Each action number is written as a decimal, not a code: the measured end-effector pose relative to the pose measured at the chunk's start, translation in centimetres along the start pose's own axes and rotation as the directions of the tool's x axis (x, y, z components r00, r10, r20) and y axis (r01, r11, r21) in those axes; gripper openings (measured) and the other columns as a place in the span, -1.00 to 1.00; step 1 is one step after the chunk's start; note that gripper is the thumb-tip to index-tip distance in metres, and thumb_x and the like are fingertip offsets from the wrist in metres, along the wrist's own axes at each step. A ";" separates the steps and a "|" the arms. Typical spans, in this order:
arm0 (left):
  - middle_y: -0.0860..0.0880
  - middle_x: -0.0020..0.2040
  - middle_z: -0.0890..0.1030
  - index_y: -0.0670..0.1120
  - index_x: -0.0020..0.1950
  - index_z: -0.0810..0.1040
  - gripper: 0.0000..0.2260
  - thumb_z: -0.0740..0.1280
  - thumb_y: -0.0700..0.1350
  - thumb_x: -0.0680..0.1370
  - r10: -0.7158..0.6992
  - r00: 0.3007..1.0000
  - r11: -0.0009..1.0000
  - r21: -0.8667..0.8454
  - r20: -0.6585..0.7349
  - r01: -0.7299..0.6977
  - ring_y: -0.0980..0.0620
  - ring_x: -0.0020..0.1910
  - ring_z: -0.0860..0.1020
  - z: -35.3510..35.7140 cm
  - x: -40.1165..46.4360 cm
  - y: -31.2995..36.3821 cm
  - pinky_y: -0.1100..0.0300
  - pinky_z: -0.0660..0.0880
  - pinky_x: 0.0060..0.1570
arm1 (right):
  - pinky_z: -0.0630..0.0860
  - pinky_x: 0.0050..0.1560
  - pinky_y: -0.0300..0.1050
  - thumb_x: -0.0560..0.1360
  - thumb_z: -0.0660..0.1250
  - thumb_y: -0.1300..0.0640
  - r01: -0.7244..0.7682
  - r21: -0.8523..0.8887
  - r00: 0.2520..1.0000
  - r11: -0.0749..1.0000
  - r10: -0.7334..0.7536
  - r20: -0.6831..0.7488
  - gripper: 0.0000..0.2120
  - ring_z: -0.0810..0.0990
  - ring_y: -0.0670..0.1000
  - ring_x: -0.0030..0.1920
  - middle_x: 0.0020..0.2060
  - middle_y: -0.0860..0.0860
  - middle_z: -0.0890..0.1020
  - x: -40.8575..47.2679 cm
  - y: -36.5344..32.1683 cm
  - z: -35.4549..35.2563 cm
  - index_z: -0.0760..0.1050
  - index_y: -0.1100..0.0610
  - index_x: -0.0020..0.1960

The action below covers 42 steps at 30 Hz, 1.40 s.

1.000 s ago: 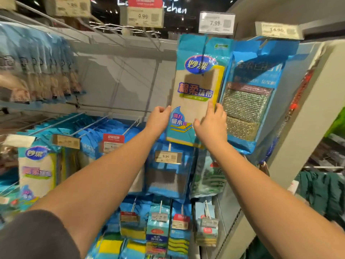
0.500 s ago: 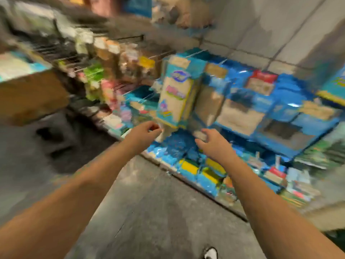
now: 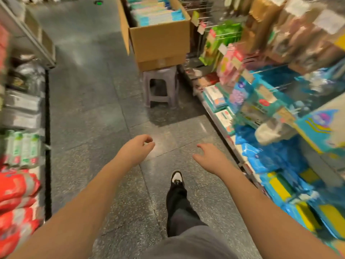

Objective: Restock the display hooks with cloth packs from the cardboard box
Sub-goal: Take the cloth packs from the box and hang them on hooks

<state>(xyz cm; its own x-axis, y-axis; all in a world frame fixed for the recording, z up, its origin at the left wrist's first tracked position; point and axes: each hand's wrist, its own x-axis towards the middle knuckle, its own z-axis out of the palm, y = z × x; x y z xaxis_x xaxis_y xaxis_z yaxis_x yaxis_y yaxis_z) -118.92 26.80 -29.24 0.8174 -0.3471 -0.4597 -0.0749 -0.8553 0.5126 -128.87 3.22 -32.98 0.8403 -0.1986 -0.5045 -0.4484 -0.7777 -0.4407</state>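
Note:
An open cardboard box [image 3: 158,42] stands on a grey plastic stool [image 3: 161,86] up the aisle, filled with upright blue and white cloth packs [image 3: 155,13]. Display hooks [image 3: 209,25] with hanging packs line the shelving on the right, blurred by motion. My left hand [image 3: 138,146] and my right hand [image 3: 209,156] both hang empty over the floor, fingers loosely curled and apart, well short of the box.
Blue and yellow packs [image 3: 280,161] crowd the lower right shelves. Red and green packages [image 3: 16,184] fill a low shelf on the left. Grey tiled floor [image 3: 84,109] runs between them. My black-trousered leg and shoe [image 3: 176,181] step forward.
Both hands have let go of the hung cloth pack and dropped. The view has swung from the hooks down and along the aisle toward the box.

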 end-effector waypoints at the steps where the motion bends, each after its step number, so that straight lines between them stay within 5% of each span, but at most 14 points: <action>1: 0.00 0.24 0.57 -0.02 0.36 0.49 -0.68 0.20 0.07 0.67 -0.020 1.000 1.000 -0.001 -0.011 0.020 -0.03 0.14 0.56 -1.1 1.7 -0.8 0.11 0.47 0.05 | 0.28 0.43 -0.02 0.60 0.24 -0.09 0.010 -0.003 1.000 1.000 -0.010 0.014 -0.44 0.32 0.08 0.46 0.48 0.07 0.34 2.2 -0.9 -0.1 0.27 0.11 0.53; 10: 0.02 0.11 0.61 0.00 0.18 0.55 -0.81 0.24 0.04 0.66 -0.139 0.984 0.989 -0.062 -0.107 0.133 0.00 0.08 0.57 -15.2 18.4 -4.4 0.08 0.49 0.07 | 0.28 0.38 -0.11 0.61 0.24 -0.08 0.138 -0.091 0.983 0.986 -0.125 0.136 -0.47 0.37 0.07 0.43 0.44 0.08 0.38 23.1 -11.2 -8.0 0.30 0.11 0.51; 24: 0.06 0.16 0.58 0.01 0.20 0.54 -0.81 0.26 0.04 0.66 -0.094 0.970 0.987 -0.152 -0.223 0.060 0.03 0.15 0.54 -35.9 44.6 -11.3 0.04 0.50 0.16 | 0.36 0.32 -0.13 0.63 0.24 -0.02 0.296 -0.039 0.955 0.954 -0.296 0.021 -0.55 0.42 -0.02 0.37 0.40 -0.02 0.42 51.0 -32.7 -18.9 0.34 0.06 0.48; 31: 0.10 0.14 0.56 0.08 0.20 0.53 -0.82 0.23 0.08 0.66 -0.026 0.986 0.998 -0.052 -0.165 0.018 0.05 0.08 0.57 -51.7 60.3 -15.4 0.13 0.51 -0.12 | 0.39 0.28 -0.11 0.62 0.25 -0.04 0.176 0.055 0.981 0.983 -0.171 -0.087 -0.55 0.44 -0.02 0.34 0.37 -0.02 0.43 65.9 -44.1 -22.7 0.35 0.04 0.47; 36: 0.07 0.22 0.57 0.05 0.25 0.53 -0.77 0.22 0.08 0.66 0.070 0.990 0.997 0.046 -0.120 -0.065 0.05 0.08 0.57 -60.7 69.9 -14.0 0.15 0.49 0.01 | 0.36 0.16 -0.16 0.62 0.25 -0.01 0.095 0.151 0.984 0.984 -0.070 -0.164 -0.59 0.45 0.00 0.33 0.25 -0.04 0.44 73.9 -48.7 -26.5 0.37 0.05 0.44; 42: -0.01 0.21 0.58 -0.05 0.28 0.53 -0.74 0.23 0.03 0.67 0.221 0.975 0.967 0.133 -0.024 -0.216 -0.02 0.06 0.55 -66.1 82.4 -8.8 0.16 0.43 -0.05 | 0.35 0.38 -0.06 0.58 0.33 0.07 0.008 0.167 0.966 0.986 0.036 -0.258 -0.56 0.46 0.10 0.34 0.36 0.11 0.46 84.8 -49.0 -30.7 0.41 0.15 0.44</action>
<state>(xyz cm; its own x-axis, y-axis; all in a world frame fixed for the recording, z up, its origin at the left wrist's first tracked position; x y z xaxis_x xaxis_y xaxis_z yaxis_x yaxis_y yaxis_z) -13.17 31.12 -23.74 0.7944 -0.5180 -0.3174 -0.3246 -0.8035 0.4989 -26.28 6.21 -31.35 0.8738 -0.3734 -0.3115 -0.4863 -0.6685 -0.5627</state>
